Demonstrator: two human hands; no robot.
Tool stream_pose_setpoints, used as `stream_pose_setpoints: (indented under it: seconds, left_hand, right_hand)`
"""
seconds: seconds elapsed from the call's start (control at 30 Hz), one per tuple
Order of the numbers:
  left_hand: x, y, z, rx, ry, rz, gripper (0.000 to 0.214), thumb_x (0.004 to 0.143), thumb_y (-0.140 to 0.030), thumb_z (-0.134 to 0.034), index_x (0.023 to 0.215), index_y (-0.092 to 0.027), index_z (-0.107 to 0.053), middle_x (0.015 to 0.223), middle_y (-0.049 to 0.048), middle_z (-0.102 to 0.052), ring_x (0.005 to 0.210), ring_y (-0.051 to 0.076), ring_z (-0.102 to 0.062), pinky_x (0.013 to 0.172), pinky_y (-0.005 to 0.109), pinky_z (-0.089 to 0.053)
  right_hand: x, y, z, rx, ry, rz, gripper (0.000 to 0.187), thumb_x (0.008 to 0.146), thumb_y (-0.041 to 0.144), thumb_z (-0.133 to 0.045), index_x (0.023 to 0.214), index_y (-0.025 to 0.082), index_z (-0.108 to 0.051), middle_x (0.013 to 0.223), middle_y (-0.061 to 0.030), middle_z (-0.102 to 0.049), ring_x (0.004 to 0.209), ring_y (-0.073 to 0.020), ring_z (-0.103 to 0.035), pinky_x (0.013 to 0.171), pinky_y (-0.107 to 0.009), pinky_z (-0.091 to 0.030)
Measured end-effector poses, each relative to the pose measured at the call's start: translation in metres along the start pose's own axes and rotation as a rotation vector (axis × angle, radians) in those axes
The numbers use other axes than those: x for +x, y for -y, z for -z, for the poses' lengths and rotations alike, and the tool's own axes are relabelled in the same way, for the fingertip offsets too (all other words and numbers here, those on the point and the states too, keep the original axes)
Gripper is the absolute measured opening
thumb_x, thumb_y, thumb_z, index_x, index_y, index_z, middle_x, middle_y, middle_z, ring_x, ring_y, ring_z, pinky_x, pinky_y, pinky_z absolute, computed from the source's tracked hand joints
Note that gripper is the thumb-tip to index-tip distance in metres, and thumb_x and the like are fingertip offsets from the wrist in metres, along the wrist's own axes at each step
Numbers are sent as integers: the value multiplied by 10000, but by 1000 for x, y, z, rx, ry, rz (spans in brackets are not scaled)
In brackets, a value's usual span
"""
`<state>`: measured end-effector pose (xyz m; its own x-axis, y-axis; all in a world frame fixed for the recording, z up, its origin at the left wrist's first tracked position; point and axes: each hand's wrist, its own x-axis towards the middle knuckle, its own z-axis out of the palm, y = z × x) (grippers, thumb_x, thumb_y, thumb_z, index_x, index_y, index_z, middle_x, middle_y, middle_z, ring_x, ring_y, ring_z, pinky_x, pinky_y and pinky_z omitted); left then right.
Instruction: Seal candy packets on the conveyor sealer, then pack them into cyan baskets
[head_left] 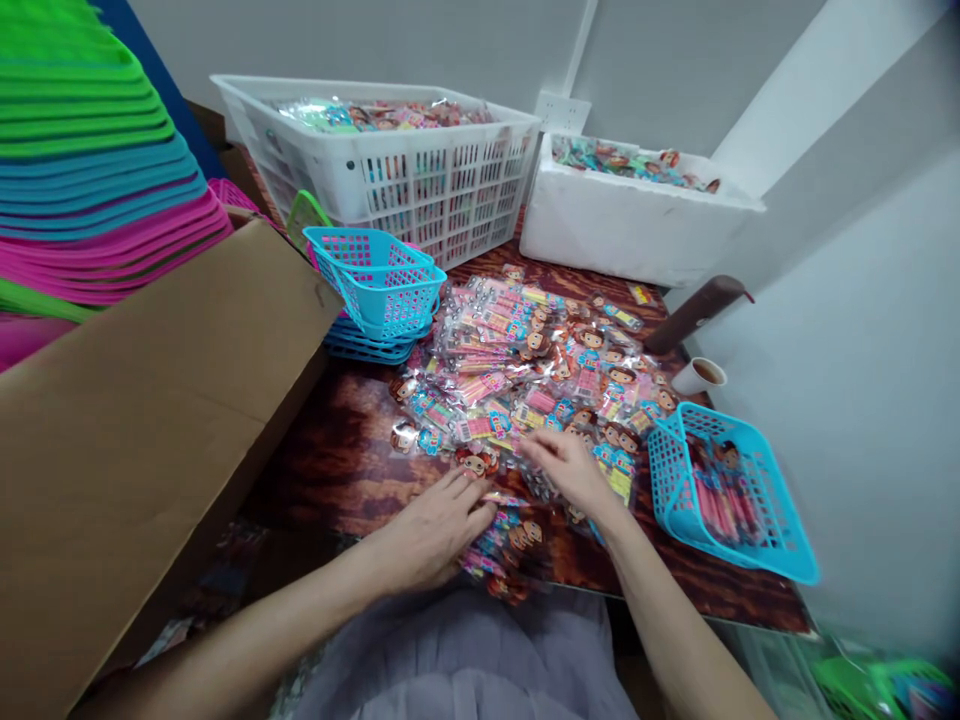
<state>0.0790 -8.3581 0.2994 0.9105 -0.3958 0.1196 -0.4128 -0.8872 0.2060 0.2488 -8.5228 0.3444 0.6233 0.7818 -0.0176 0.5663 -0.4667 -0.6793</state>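
Note:
A heap of small plastic-wrapped toy packets (525, 370) with cartoon doll heads covers the middle of a dark wood-grain table (337, 460). My left hand (439, 525) lies flat, fingers stretched out, on the packets at the near edge of the heap. My right hand (566, 465) rests on the packets just to its right, fingers spread and slightly curled over them. A blue plastic basket (780, 540) at the right holds a few packets.
A stack of blue baskets (379, 285) stands left of the heap. A white crate (390, 165) and a white foam box (630, 225) of packets sit at the back. A large cardboard box (142, 430) fills the left. A paper cup (701, 375) and a brown object (694, 312) stand at the right.

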Motion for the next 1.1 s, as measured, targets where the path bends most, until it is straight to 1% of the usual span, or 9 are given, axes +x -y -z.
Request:
stream_pose_setpoints:
  seconds: [0.07, 0.2, 0.47, 0.57, 0.73, 0.87, 0.97, 1.03, 1.1]
  left_hand:
    - [-1, -1, 0, 0, -6, 19, 693, 752, -211, -655, 1391, -132, -398, 1502, 173, -351, 1353, 352, -363, 1175, 460, -273]
    - [-1, -3, 4, -4, -1, 32, 637, 763, -225, -655, 1357, -154, -434, 1466, 163, -381, 1342, 350, -374, 1191, 498, -229]
    - [0, -8, 6, 107, -36, 63, 640, 770, -250, -623, 1365, -118, -427, 1360, 220, -458, 1415, 409, -256, 1189, 654, 4]
    - [-1, -9, 5, 120, -36, 74, 648, 769, -246, -616, 1365, -92, -416, 1382, 242, -450, 1422, 418, -251, 1189, 657, 1]
    - [-3, -13, 2, 102, -54, 98, 665, 780, -216, -588, 1395, -74, -377, 1534, 267, -292, 1470, 387, -164, 1197, 625, 3]
    - [-3, -17, -1, 133, -124, 73, 755, 805, -109, -527, 1503, -177, -248, 1629, 187, -96, 1499, 353, -59, 1185, 625, 22]
    - [0, -16, -4, 117, -103, 74, 848, 810, -110, -497, 1549, -131, -82, 1565, 201, -290, 1453, 331, -240, 1195, 595, 35]
    - [3, -13, -4, 109, -67, 83, 827, 809, -168, -515, 1528, -50, -123, 1445, 222, -438, 1368, 341, -364, 1208, 567, -3]
    - [6, -9, -3, 94, -32, 83, 805, 769, -221, -576, 1478, -24, -248, 1343, 218, -499, 1296, 359, -417, 1210, 554, -52]
  right_hand:
    - [20, -4, -1, -164, -167, 65, 215, 941, 205, -465, 981, 182, -675, 978, -60, -682, 961, -211, -580, 864, -341, -431]
    - [48, -2, -16, -518, -101, 197, 432, 875, 93, -491, 1292, 184, -558, 1249, -106, -608, 1179, -263, -459, 994, -417, -363]
    - [10, 27, -16, -832, -74, 252, 222, 882, 109, -470, 1052, 163, -603, 1018, -113, -626, 935, -255, -546, 837, -370, -388]
    - [-17, 20, -24, -772, 14, 132, 211, 916, 148, -469, 1081, 182, -597, 1043, -103, -637, 857, -224, -590, 740, -326, -406]
    - [-37, 1, -39, -401, 150, 85, 302, 968, 158, -394, 1184, 209, -599, 1130, -69, -660, 1069, -197, -608, 900, -301, -450]
    - [-36, 11, -45, -340, 194, 108, 393, 918, 81, -395, 1234, 190, -600, 1193, -94, -663, 1133, -198, -607, 963, -308, -450]
    - [-35, 20, -32, -392, 271, 80, 377, 880, 64, -414, 1168, 141, -645, 1135, -128, -686, 1055, -228, -644, 908, -334, -487]
    - [-37, 18, -13, -343, 338, 91, 351, 889, 93, -434, 1134, 171, -673, 1101, -97, -704, 997, -212, -660, 870, -323, -504]
    - [-41, 8, 9, -309, 263, 119, 372, 896, 96, -439, 1155, 228, -672, 1116, -51, -704, 1030, -188, -643, 915, -318, -490]
